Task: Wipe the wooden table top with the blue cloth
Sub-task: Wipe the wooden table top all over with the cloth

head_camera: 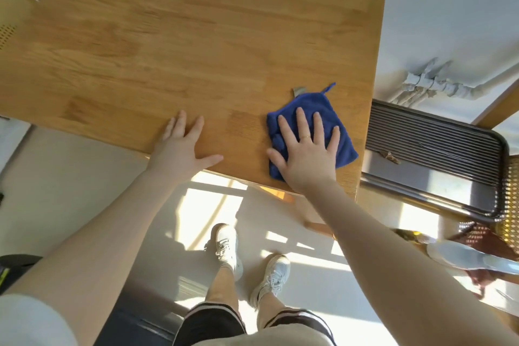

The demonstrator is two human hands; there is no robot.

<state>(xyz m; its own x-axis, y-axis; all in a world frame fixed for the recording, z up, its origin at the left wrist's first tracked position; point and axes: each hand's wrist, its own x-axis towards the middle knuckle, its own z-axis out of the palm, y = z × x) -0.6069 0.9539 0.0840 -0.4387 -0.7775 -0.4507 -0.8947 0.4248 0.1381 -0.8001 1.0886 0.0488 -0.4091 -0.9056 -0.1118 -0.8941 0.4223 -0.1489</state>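
Note:
The wooden table top (182, 36) fills the upper left of the head view. A blue cloth (314, 104) lies bunched near the table's near right corner, with a small loop and a grey tag at its far edge. My right hand (306, 149) presses flat on the cloth with its fingers spread, covering most of it. My left hand (179, 146) rests palm down on the bare wood at the near edge, fingers apart and holding nothing, about a hand's width left of the cloth.
A dark slatted seat (435, 154) stands right beside the table's right edge. A woven cane chair (511, 205) sits at the far right, and part of a wooden chair (11, 8) at the far left. My feet in white shoes (227, 247) stand on the pale floor below.

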